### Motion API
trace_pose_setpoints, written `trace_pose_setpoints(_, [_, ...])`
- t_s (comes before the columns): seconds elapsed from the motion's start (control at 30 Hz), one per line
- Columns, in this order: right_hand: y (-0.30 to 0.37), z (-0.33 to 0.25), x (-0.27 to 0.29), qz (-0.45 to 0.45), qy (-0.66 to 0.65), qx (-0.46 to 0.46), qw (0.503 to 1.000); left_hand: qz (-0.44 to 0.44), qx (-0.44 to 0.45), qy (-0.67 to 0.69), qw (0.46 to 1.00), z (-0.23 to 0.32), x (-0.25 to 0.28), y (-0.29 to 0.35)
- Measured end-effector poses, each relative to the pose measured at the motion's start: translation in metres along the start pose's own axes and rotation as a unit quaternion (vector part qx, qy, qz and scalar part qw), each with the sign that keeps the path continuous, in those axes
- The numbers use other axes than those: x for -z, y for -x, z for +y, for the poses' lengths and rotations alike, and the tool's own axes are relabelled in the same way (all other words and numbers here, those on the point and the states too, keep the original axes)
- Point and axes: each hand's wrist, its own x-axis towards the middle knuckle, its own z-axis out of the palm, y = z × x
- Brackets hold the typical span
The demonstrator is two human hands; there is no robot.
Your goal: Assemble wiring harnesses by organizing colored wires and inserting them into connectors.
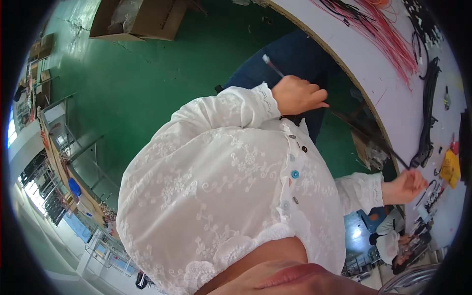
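Observation:
My left hand [300, 96] is closed in front of my lap, with a thin wire lead sticking out of it that ends in a white connector [266, 59]. From the other side of that hand a dark cable [366, 132] stretches slantwise across to my right hand [405, 187]. The fingers of my right hand are curled together over the table edge, at the cable's far end. Just beyond them, a black cable bundle [428, 115] lies along the white tabletop [381, 81].
Pink and red wires [383, 42] spread over the table's far part. A yellow piece [449, 168] and small parts lie at right. An open cardboard box [137, 19] stands on the green floor [123, 83]. Another person [388, 246] sits at lower right.

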Motion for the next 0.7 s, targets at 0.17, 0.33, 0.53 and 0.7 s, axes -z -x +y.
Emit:
trace_pose_setpoints(0.17, [-0.023, -0.030, -0.025, 0.037, 0.014, -0.047, 0.998, -0.050, 0.013, 0.009, 0.999, -0.003, 0.002, -0.001])
trace_pose_setpoints(0.33, [-0.027, -0.048, -0.014, 0.048, 0.051, -0.016, 0.997, -0.046, -0.009, 0.003, 0.999, -0.003, 0.008, -0.010])
trace_pose_setpoints(0.53, [-0.029, -0.045, 0.005, 0.036, 0.126, -0.012, 0.991, -0.055, 0.025, 0.000, 0.998, -0.011, 0.072, 0.029])
trace_pose_setpoints(0.7, [-0.083, 0.024, -0.051, 0.027, 0.287, -0.109, 0.951, -0.125, 0.317, 0.185, 0.922, -0.010, 0.228, -0.013])
